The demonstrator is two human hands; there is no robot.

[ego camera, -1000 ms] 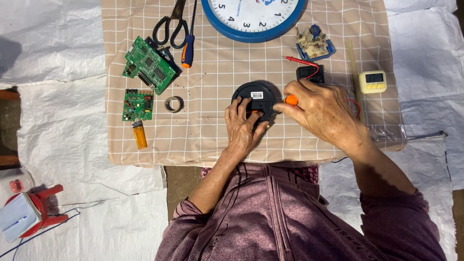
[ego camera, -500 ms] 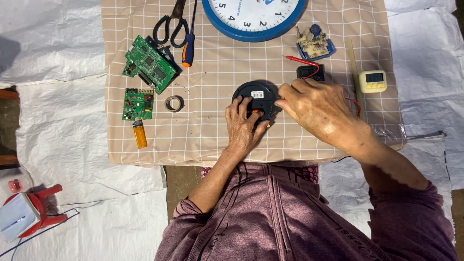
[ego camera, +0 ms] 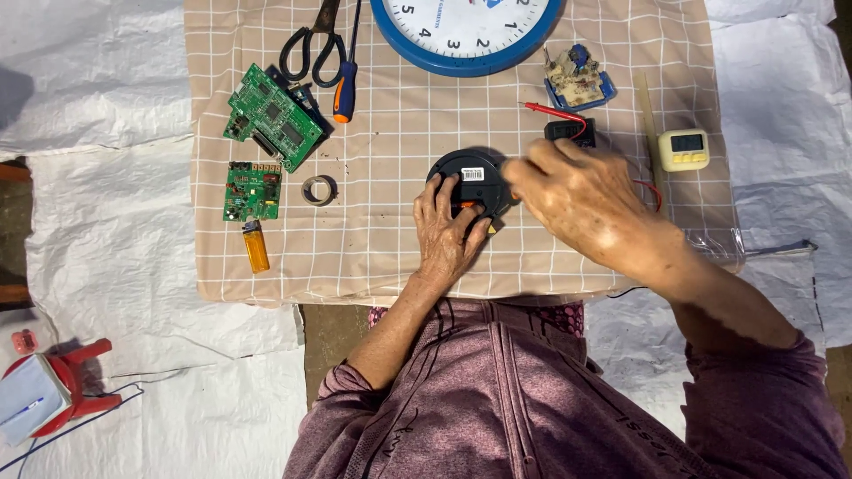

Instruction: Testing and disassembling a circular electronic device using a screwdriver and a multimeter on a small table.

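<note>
A round black device [ego camera: 470, 170] lies on a beige checked cloth [ego camera: 373, 253]. My left hand [ego camera: 448, 231] rests on its near edge, fingers spread over the casing and pressing it down. My right hand [ego camera: 581, 200] reaches in from the right, its fingertips at the device's right rim, closed around a small orange-handled tool [ego camera: 468, 205]. Only a bit of that tool shows between my fingers.
On the cloth lie a blue-rimmed wall clock [ego camera: 466, 68], scissors [ego camera: 306, 44], a screwdriver [ego camera: 344, 89], two green circuit boards [ego camera: 273, 115] [ego camera: 253, 191], a tape ring [ego camera: 319, 189], an orange lighter [ego camera: 256, 248], a small board [ego camera: 577, 78], a red probe [ego camera: 550, 111] and a yellow timer [ego camera: 685, 149].
My right hand has shifted left over the black device, and the orange tool end now shows near my left fingers. The left hand has stayed in place.
</note>
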